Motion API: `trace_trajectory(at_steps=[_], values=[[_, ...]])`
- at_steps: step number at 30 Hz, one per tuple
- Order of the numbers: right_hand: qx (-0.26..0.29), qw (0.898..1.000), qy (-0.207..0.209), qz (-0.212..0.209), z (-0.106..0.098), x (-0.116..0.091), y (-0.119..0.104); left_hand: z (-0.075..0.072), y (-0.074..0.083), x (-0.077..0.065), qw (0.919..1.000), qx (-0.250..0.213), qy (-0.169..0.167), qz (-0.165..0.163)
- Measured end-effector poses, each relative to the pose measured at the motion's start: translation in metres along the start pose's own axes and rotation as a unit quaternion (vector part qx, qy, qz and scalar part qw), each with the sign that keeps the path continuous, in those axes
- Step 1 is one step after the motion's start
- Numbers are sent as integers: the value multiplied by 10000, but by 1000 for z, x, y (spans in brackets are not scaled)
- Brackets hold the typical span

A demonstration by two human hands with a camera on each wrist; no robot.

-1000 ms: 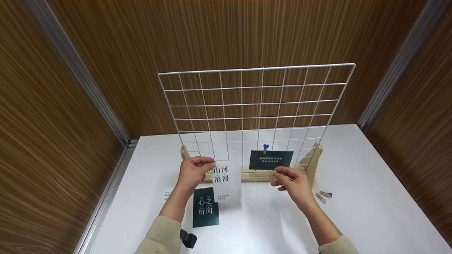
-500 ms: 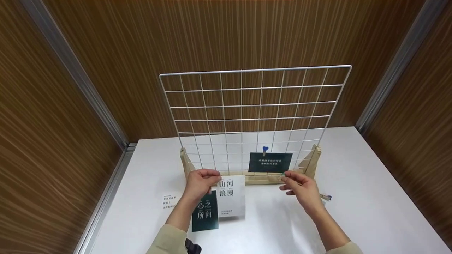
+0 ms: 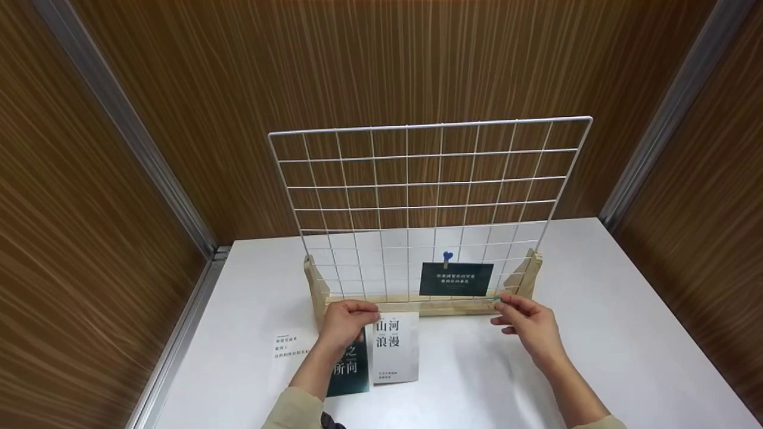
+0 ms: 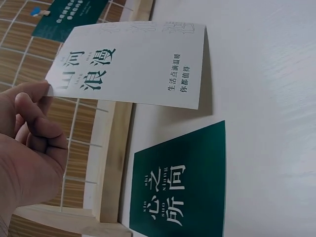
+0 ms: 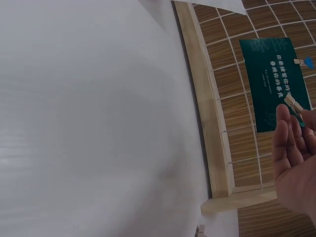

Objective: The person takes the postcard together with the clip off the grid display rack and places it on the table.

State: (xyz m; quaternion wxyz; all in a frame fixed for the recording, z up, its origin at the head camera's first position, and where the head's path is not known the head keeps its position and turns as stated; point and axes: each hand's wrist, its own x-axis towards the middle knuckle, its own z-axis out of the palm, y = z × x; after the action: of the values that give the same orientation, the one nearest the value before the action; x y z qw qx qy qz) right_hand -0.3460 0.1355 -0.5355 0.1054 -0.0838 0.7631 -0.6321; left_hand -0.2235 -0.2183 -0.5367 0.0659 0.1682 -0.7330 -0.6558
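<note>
My left hand (image 3: pixel 347 325) pinches a white card (image 3: pixel 396 357) with dark Chinese lettering by its upper left corner. In the left wrist view the card juts out from the fingertips, close over the white table. Between the thumb and fingers of my right hand (image 3: pixel 530 328) is a small wooden clothespin (image 5: pixel 293 102) with a green ornament, low before the rack's right side. A dark green card (image 3: pixel 456 280) hangs on the white wire grid (image 3: pixel 407 126) by a blue heart clothespin (image 3: pixel 447 257). Another dark green card (image 3: pixel 354 384) lies on the table, partly hidden by my left hand.
The grid stands in a wooden base (image 3: pixel 453 308) with an upright at each end. A second white card (image 3: pixel 289 363) lies at the left of the table. In the right wrist view, a loose clothespin (image 5: pixel 199 231) shows at the bottom edge. Wood-grain panels enclose the table.
My left hand has come down and slightly right with the white card, now lower before the rack's base. The right hand has shifted right and down, still pinching its clothespin.
</note>
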Motion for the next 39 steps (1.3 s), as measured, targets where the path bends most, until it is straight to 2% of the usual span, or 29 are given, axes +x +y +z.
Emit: trace_trajectory(at_steps=[9,15,23,29,35,39], values=[[10,9998,113,138,-24,3,7,6,-11,1,9997,157,11,-162],[115,9991,273,302,-42,8,12,7,-12,6,9995,218,32,-236],[181,9985,480,213,-73,13,19,11,-10,14,9993,292,77,-201],[266,9967,734,211,-89,16,30,12,-18,17,9991,345,103,-213],[448,9930,968,514,-97,17,41,10,-24,16,9985,486,99,-219],[336,9915,1009,754,-101,17,49,9,-28,15,9976,621,128,-287]])
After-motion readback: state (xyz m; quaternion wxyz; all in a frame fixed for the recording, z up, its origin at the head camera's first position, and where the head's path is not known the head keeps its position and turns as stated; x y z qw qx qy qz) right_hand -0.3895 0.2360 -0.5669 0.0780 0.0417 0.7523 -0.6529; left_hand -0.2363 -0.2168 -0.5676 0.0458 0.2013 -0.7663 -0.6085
